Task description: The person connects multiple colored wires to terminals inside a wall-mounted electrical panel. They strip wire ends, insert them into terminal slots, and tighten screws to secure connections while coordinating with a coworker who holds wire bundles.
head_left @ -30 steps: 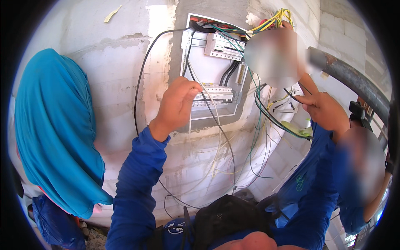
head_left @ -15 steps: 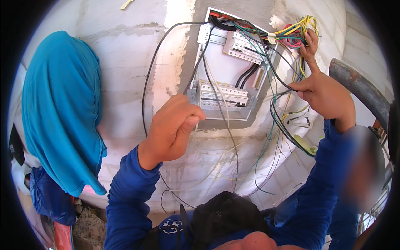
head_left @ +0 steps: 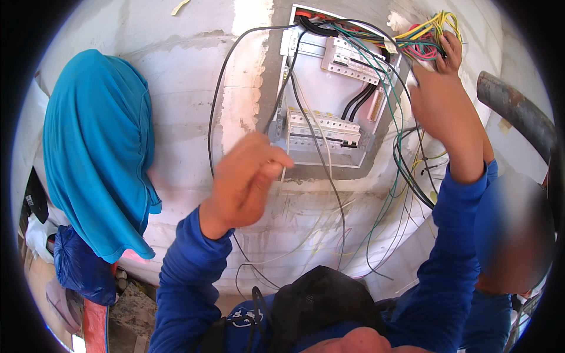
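My left hand [head_left: 241,179] is closed in a pinch in front of the lower left corner of an open electrical panel box [head_left: 312,156]; a thin pale wire runs through its fingertips. At the panel's upper right, my right hand [head_left: 444,109], blurred by motion, has its fingertips closed at a black cable [head_left: 406,88]. Inside the box sit an upper row of circuit breakers [head_left: 353,63] and a lower row [head_left: 323,129]. Another person's hand [head_left: 451,53] grips a bundle of yellow, red and green wires [head_left: 426,38] beyond my right hand.
A turquoise cloth [head_left: 100,153] hangs at the left, above a blue plastic bag [head_left: 85,265]. A thick, rusty pipe [head_left: 515,106] juts in at the right near the co-worker [head_left: 488,317]. Loose green wires [head_left: 391,176] and other cables dangle below the panel.
My right hand has moved up along the black cable, closer to the co-worker's hand. My left hand keeps its pinch in nearly the same place. The view has shifted slightly.
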{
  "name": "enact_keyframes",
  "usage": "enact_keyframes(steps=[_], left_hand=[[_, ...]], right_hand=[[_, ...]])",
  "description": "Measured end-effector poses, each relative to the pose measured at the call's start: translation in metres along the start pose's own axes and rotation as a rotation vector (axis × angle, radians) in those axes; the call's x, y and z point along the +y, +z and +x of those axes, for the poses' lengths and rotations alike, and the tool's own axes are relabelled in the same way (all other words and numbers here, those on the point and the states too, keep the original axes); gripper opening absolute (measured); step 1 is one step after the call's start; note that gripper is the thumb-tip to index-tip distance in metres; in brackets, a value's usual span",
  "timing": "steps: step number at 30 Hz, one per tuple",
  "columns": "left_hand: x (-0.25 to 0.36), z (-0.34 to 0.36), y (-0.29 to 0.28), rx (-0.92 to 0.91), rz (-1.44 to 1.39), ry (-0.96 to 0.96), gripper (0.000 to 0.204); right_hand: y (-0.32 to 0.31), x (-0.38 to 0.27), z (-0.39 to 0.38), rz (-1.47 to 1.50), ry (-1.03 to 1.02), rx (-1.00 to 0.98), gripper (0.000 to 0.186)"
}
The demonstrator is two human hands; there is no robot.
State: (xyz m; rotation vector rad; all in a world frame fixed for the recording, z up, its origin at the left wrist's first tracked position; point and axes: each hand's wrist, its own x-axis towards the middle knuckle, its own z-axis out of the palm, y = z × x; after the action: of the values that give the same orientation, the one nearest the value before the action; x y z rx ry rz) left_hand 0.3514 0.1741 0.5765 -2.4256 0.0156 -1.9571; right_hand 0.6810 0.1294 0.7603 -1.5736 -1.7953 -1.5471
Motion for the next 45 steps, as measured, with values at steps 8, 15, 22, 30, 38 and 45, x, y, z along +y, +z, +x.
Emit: enact_keyframes(steps=[8,15,22,30,38,45], left_hand=[[-0.04,0.033,0.02,0.076,-0.137,-0.051,0.031],[-0.096,0.061,0.033,-0.019,-0.002,0.074,0.023],[-0.049,0.094,0.058,0.3,-0.307,-0.076,0.043],[0.022,0.023,0.05,0.39,-0.494,-0.014,0.04],[0.025,-0.024,0.036,0.428,-0.509,-0.134,0.042],[0.036,-0.024,0.029,0.373,-0.496,-0.119,0.041]], right_hand=[[0.029,-0.004,0.075,0.159,-0.067,0.158,0.029],[0.002,-0.002,0.112,0.03,-0.227,-0.295,0.02],[-0.009,-0.053,0.128,0.065,-0.016,-0.214,0.027],[0.044,-0.096,0.17,0.286,0.154,-0.077,0.03],[0.029,-0.079,0.1,0.313,0.085,-0.09,0.027],[0.018,-0.04,0.055,0.194,0.021,-0.082,0.024]])
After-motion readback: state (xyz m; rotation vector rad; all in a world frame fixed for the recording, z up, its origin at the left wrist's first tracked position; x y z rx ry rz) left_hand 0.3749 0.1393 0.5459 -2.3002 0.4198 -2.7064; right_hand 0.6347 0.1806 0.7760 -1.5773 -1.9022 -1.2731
